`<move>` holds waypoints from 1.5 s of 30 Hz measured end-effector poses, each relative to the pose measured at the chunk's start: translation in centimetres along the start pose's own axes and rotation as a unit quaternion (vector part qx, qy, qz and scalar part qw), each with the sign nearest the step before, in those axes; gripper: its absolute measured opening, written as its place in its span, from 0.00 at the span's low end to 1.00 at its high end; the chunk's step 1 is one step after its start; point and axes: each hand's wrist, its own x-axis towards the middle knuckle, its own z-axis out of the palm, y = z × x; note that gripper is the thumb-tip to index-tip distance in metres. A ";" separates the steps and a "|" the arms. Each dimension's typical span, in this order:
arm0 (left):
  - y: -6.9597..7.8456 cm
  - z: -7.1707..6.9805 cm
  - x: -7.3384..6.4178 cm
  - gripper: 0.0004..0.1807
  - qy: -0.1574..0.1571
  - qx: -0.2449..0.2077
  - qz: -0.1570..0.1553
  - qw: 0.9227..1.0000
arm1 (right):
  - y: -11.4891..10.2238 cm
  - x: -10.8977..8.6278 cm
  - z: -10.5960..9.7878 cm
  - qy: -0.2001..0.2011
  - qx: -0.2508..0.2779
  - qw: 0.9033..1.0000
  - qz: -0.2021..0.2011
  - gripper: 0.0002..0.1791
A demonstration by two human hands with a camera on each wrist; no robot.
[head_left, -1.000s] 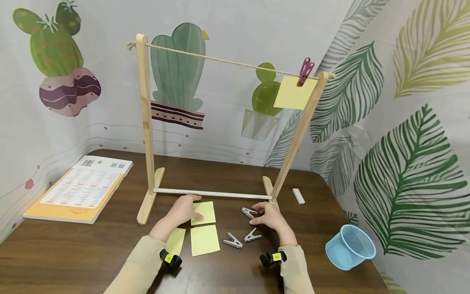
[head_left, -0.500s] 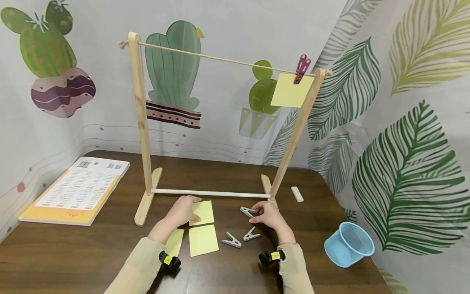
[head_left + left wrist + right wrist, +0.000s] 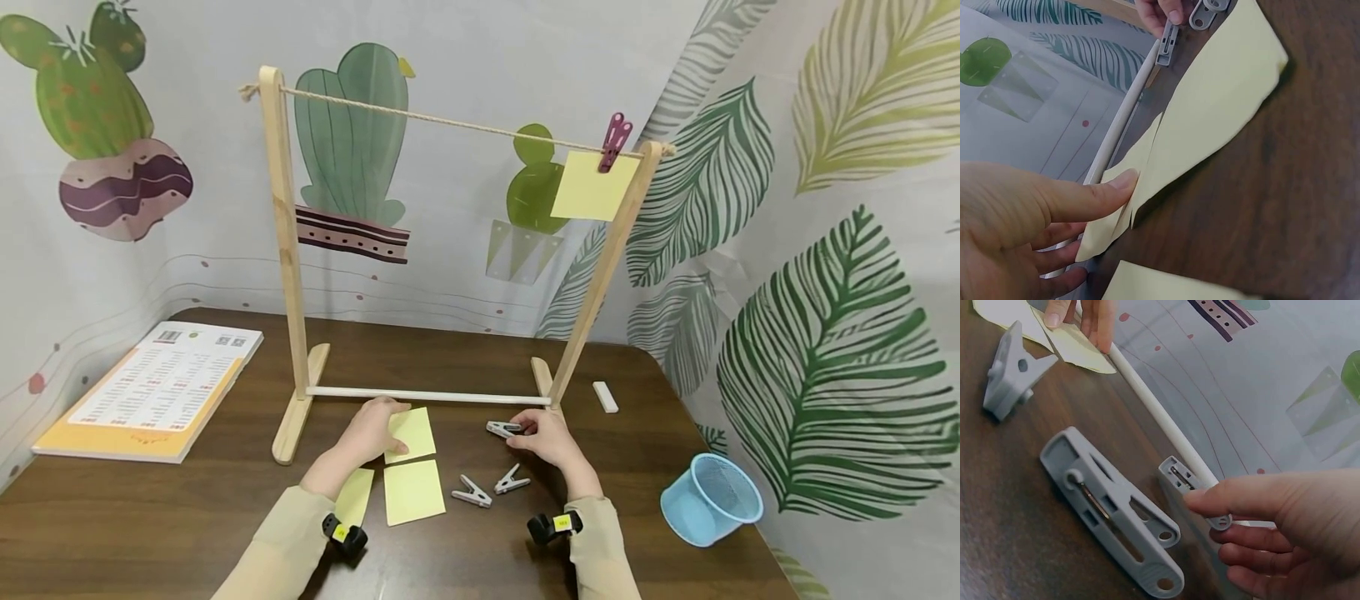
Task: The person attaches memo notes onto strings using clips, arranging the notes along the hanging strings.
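Observation:
My left hand (image 3: 367, 435) holds the far yellow sticky note (image 3: 417, 432) at its left side. In the left wrist view the thumb lies on top of that note (image 3: 1101, 234), its fingers at the edge. My right hand (image 3: 549, 437) pinches a grey clothespin (image 3: 500, 429) between thumb and fingers, close over the table; its spring end shows in the right wrist view. Two more grey clothespins (image 3: 472, 492) lie nearer, between the hands. A second note (image 3: 415, 493) lies just below the held one, and a third note (image 3: 356, 497) sits partly under the left wrist.
Behind the hands stands a wooden frame (image 3: 287, 242) with a white crossbar (image 3: 427, 395) and a rope (image 3: 450, 123). A purple clothespin (image 3: 615, 143) clips a yellow note (image 3: 594, 186) to it. There are a book (image 3: 150, 392), a blue mesh basket (image 3: 693, 504) and a white block (image 3: 605, 397).
The right hand's clothespin has turned, and its jaws now look closed where they looked spread before. The left hand stays at the same note. The head view has shifted slightly.

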 end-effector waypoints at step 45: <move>-0.1 -0.1 0.0 0.39 -0.012 -0.017 -0.016 1.000 | -0.4 0.4 0.9 0.076 0.058 0.995 -0.039 0.20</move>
